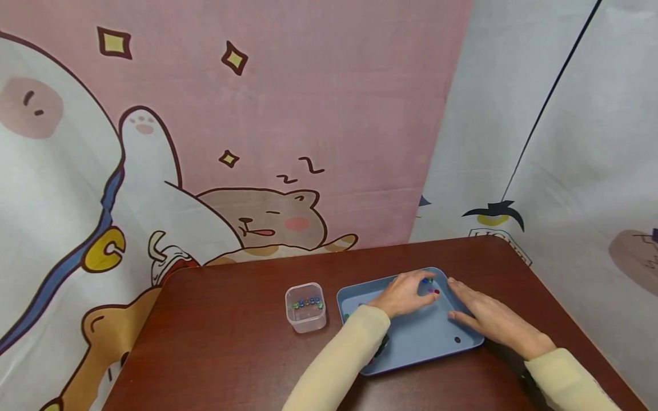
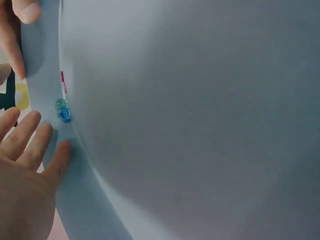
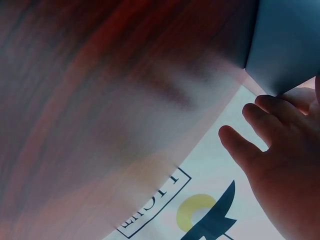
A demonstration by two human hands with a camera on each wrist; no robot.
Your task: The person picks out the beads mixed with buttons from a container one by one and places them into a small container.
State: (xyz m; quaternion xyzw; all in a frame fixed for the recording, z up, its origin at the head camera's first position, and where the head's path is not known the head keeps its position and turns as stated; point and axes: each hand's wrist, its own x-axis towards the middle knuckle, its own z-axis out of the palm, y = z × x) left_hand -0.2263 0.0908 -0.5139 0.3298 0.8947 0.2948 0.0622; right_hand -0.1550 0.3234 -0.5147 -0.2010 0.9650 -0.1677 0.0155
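A shallow blue tray (image 1: 411, 342) lies on the table. Over its far side reaches my left hand (image 1: 403, 294), fingers spread and slightly bent. Near those fingertips, in the left wrist view, a green glass marble (image 2: 61, 103) and a blue glass marble (image 2: 64, 115) sit together by the tray wall; nothing is held. Close to them lie a small red piece (image 1: 437, 291) and a pinkish piece (image 2: 64, 88). My right hand (image 1: 493, 319) is at the tray's right side, its fingers extended. In the right wrist view its fingertips are beside the tray's outer corner; contact is unclear.
Left of the tray stands a clear square plastic container (image 1: 308, 325) with several blue and green marbles (image 1: 307, 302) inside. A small dark round spot (image 1: 457, 339) shows near the tray's right front corner. The brown table (image 1: 231, 342) ends at a printed cloth backdrop (image 1: 334, 114).
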